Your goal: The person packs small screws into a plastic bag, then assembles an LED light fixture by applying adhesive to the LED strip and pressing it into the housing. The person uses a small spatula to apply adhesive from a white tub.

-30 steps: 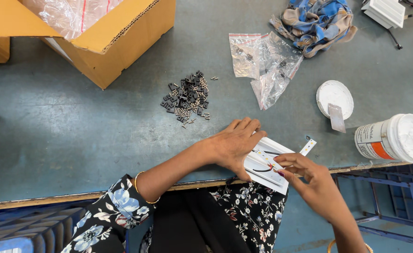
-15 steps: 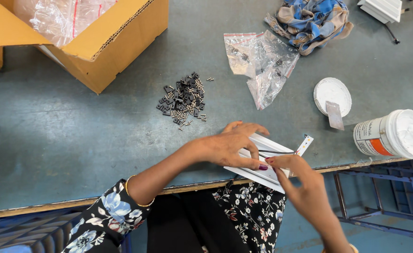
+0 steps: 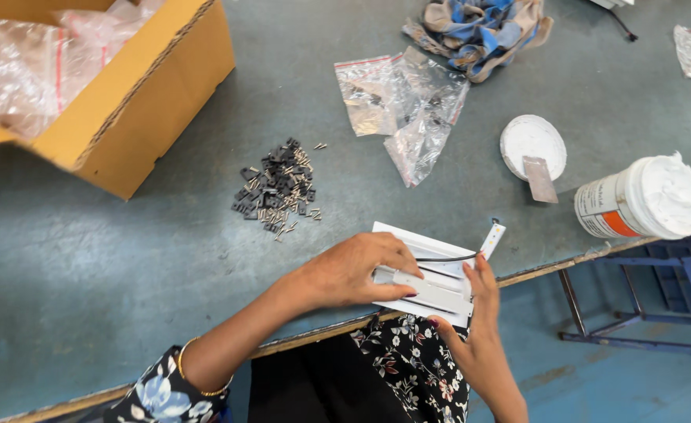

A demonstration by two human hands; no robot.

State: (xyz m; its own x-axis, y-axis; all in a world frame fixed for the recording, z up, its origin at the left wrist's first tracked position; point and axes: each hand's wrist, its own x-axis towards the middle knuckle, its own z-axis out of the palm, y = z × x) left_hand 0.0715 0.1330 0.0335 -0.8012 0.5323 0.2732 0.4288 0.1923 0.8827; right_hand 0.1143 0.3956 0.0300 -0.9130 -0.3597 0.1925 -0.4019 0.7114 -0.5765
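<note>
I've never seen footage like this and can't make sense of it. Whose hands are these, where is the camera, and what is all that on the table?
There is no machine here. The camera sits on a person's head and looks down, so you see that person's own two hands at the near edge of a grey-blue table.

The left hand presses down on a flat white panel that juts over the table edge. The right hand grips the panel from the right side. A thin black wire runs across the panel to a small white strip.

Further back lie a pile of small dark metal parts, some clear plastic bags, a cardboard box, a bundled rag, a white lid with a scraper, and a tub of white paste.
</note>
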